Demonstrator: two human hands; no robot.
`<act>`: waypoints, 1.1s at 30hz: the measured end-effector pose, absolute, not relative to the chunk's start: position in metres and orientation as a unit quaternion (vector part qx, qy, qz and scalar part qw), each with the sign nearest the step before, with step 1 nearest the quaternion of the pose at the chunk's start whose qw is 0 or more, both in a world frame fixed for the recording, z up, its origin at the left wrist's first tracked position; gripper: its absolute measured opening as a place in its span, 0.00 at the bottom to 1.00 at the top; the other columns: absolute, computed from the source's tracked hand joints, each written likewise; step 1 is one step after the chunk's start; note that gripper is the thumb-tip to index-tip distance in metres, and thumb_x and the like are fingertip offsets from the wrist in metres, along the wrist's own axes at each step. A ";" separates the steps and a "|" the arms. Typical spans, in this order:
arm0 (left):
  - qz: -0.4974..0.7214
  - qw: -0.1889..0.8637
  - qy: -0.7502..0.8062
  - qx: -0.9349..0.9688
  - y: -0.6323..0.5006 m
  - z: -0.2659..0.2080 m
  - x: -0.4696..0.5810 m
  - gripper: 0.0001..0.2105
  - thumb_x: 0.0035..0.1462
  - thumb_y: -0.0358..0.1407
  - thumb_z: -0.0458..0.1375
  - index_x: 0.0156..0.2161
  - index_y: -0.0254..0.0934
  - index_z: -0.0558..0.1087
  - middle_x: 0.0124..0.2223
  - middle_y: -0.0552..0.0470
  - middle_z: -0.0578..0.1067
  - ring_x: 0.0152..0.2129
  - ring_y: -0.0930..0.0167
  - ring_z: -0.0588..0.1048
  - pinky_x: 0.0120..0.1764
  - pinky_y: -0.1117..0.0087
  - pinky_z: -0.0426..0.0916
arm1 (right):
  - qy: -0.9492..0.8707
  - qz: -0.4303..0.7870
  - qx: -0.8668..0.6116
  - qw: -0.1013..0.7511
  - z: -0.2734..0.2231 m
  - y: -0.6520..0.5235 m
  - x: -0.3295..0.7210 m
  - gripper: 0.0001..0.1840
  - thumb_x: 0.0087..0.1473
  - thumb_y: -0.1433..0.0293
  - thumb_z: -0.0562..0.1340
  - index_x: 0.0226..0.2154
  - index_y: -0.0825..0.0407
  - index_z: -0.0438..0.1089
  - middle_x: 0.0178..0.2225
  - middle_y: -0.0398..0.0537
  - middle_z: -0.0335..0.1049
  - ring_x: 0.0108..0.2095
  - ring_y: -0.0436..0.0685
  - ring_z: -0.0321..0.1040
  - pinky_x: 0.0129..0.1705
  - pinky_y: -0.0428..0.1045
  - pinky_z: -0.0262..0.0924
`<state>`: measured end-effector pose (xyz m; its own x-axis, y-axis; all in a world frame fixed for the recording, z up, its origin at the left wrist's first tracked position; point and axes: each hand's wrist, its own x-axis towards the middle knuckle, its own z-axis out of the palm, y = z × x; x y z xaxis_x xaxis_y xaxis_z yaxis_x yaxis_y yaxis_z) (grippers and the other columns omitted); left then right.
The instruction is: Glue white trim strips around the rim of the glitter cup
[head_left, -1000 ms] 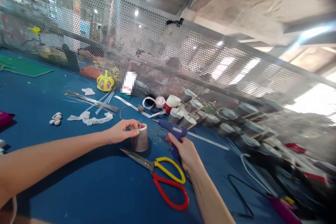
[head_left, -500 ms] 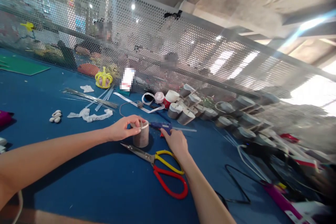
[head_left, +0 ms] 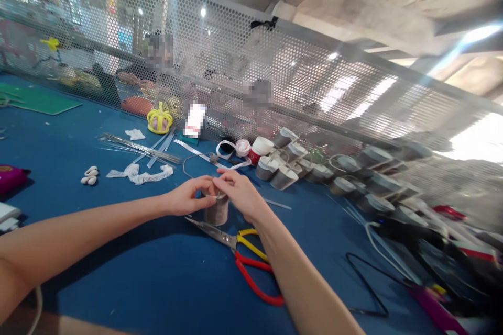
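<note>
A small grey cup (head_left: 216,213) stands upright on the blue table, its rim mostly covered by my fingers. My left hand (head_left: 192,194) is closed at the rim's left side, thumb and fingers pinching there. My right hand (head_left: 239,192) reaches over the rim from the right, fingertips pressed together against those of my left; what they pinch is hidden. A thin grey cord (head_left: 188,165) curves on the table just behind the cup. In front lie scissors (head_left: 223,237) with one yellow and one red handle, partly under my right forearm.
Several similar grey cups (head_left: 283,178) lie right of centre, beside white ribbon (head_left: 192,149). Behind stands a perforated metal screen (head_left: 220,63). Thin wires (head_left: 137,145), lace (head_left: 137,172) and a yellow crown-shaped piece (head_left: 160,120) lie left. A purple tool (head_left: 436,303) is at lower right.
My right hand has let go of the blue glue gun and moved left to the cup's rim. The glue gun is now hidden behind it. My left hand stays at the cup.
</note>
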<state>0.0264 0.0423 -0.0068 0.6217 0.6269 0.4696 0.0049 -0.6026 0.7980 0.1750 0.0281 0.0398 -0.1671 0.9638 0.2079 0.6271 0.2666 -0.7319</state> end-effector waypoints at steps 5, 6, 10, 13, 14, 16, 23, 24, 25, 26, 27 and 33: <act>0.397 0.488 0.201 0.751 0.047 -0.006 0.024 0.08 0.51 0.37 0.52 0.27 0.33 0.63 0.47 0.44 0.66 0.45 0.68 0.64 0.46 0.67 0.58 | -0.589 0.378 -0.545 0.462 0.040 0.016 0.189 0.10 0.41 0.63 0.59 0.22 0.55 0.65 0.46 0.50 0.63 0.43 0.55 0.61 0.42 0.48 0.53; 0.395 0.508 0.200 0.739 0.048 -0.005 0.024 0.09 0.51 0.37 0.52 0.26 0.32 0.63 0.47 0.44 0.67 0.45 0.67 0.65 0.45 0.67 0.58 | -0.566 0.402 -0.535 0.482 0.040 0.013 0.192 0.10 0.40 0.64 0.60 0.22 0.55 0.65 0.46 0.50 0.63 0.43 0.54 0.61 0.43 0.48 0.53; 0.378 0.570 0.183 0.706 0.045 0.002 0.023 0.11 0.50 0.39 0.54 0.25 0.32 0.63 0.47 0.43 0.67 0.43 0.66 0.66 0.41 0.68 0.60 | -0.532 0.436 -0.503 0.524 0.033 0.006 0.200 0.09 0.39 0.66 0.62 0.23 0.55 0.66 0.45 0.49 0.63 0.43 0.52 0.60 0.45 0.47 0.51; 0.361 0.600 0.156 0.696 0.040 0.008 0.023 0.11 0.49 0.39 0.54 0.25 0.31 0.63 0.47 0.42 0.67 0.43 0.66 0.66 0.38 0.69 0.61 | -0.519 0.433 -0.499 0.542 0.029 0.001 0.202 0.09 0.40 0.66 0.62 0.25 0.55 0.67 0.44 0.48 0.64 0.42 0.51 0.60 0.45 0.47 0.50; 0.358 0.606 0.151 0.694 0.039 0.010 0.023 0.11 0.49 0.38 0.54 0.25 0.31 0.63 0.48 0.42 0.67 0.43 0.66 0.66 0.38 0.70 0.61 | -0.516 0.432 -0.499 0.546 0.028 0.000 0.202 0.09 0.40 0.66 0.62 0.26 0.55 0.68 0.43 0.48 0.64 0.42 0.51 0.60 0.45 0.47 0.50; 0.356 0.610 0.145 0.693 0.038 0.012 0.023 0.11 0.49 0.38 0.54 0.25 0.31 0.64 0.48 0.41 0.67 0.43 0.66 0.66 0.38 0.70 0.61 | -0.508 0.433 -0.500 0.552 0.026 -0.004 0.203 0.10 0.41 0.66 0.62 0.28 0.54 0.69 0.42 0.48 0.65 0.41 0.51 0.60 0.44 0.47 0.50; 0.342 0.604 0.142 0.706 0.039 0.015 0.022 0.09 0.51 0.36 0.54 0.25 0.31 0.63 0.47 0.43 0.66 0.45 0.66 0.64 0.42 0.68 0.59 | -0.480 0.428 -0.508 0.573 0.021 -0.010 0.203 0.09 0.39 0.66 0.63 0.28 0.52 0.71 0.35 0.45 0.68 0.37 0.51 0.61 0.42 0.48 0.52; 0.339 0.603 0.142 0.708 0.039 0.015 0.022 0.09 0.51 0.35 0.53 0.25 0.31 0.63 0.47 0.43 0.66 0.46 0.66 0.64 0.42 0.68 0.59 | -0.479 0.426 -0.506 0.577 0.020 -0.010 0.203 0.09 0.39 0.66 0.63 0.27 0.52 0.71 0.35 0.45 0.68 0.37 0.52 0.61 0.42 0.48 0.52; 0.334 0.602 0.144 0.711 0.038 0.016 0.021 0.09 0.51 0.35 0.53 0.25 0.31 0.63 0.47 0.43 0.66 0.46 0.66 0.64 0.42 0.68 0.60 | -0.478 0.426 -0.505 0.579 0.019 -0.010 0.203 0.09 0.39 0.66 0.63 0.27 0.52 0.71 0.34 0.45 0.68 0.36 0.52 0.61 0.43 0.49 0.52; 0.329 0.601 0.146 0.714 0.038 0.017 0.021 0.09 0.51 0.35 0.53 0.25 0.31 0.63 0.47 0.43 0.65 0.45 0.66 0.64 0.41 0.68 0.60 | -0.478 0.426 -0.503 0.581 0.018 -0.010 0.203 0.09 0.39 0.66 0.63 0.27 0.52 0.71 0.34 0.46 0.68 0.36 0.52 0.61 0.43 0.49 0.51; 0.322 0.601 0.148 0.716 0.037 0.019 0.020 0.08 0.51 0.35 0.53 0.26 0.31 0.63 0.48 0.43 0.65 0.46 0.65 0.63 0.41 0.68 0.60 | -0.477 0.429 -0.501 0.581 0.017 -0.010 0.203 0.09 0.39 0.66 0.63 0.26 0.52 0.71 0.34 0.46 0.68 0.36 0.52 0.61 0.43 0.49 0.51; 0.304 0.603 0.133 0.725 0.035 0.026 0.018 0.07 0.52 0.33 0.53 0.26 0.31 0.64 0.49 0.44 0.64 0.47 0.66 0.62 0.43 0.68 0.58 | -0.472 0.444 -0.498 0.576 0.013 -0.012 0.202 0.10 0.40 0.65 0.63 0.28 0.53 0.70 0.34 0.46 0.68 0.35 0.51 0.61 0.44 0.49 0.51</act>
<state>0.0180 0.0349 0.0260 0.7799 0.5594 0.2808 -0.1740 -0.2372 0.9558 0.2020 -0.0121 0.0133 0.1596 0.9820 0.1009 -0.0415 0.1088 -0.9932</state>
